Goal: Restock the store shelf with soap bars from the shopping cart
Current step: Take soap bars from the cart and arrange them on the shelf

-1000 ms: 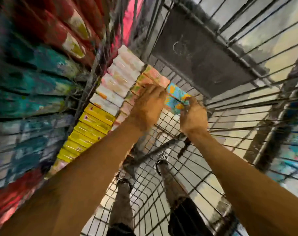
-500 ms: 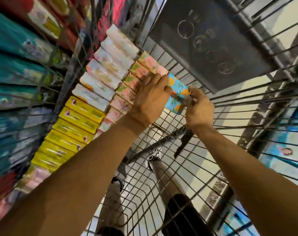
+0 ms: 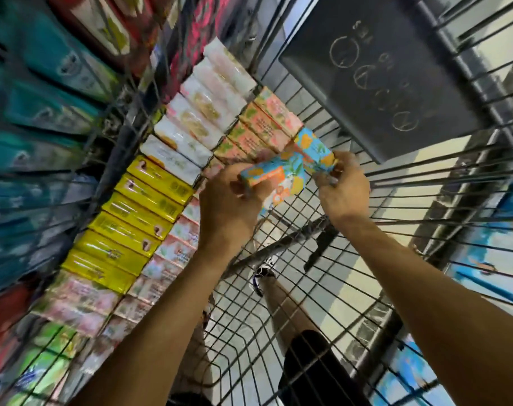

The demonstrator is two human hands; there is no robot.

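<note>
Both my hands reach down into the wire shopping cart (image 3: 293,288). My left hand (image 3: 229,200) grips one end of a blue soap box (image 3: 275,177) with orange flowers, tilted up off the row. My right hand (image 3: 341,186) pinches a second blue soap box (image 3: 314,150) at its right end. Rows of soap bars lie along the cart's left side: pink-and-green boxes (image 3: 264,124), white wrapped bars (image 3: 196,118) and yellow boxes (image 3: 138,206).
A dark plastic child-seat flap (image 3: 381,83) closes the cart's far end. Shelves of teal and red packs (image 3: 44,112) stand beyond the cart's left wall. My legs and shoes (image 3: 264,268) show through the cart's wire floor.
The blue boxes have come up off the row and separated; my left hand, which lay over the pink boxes, now holds one blue box. The view has shifted closer.
</note>
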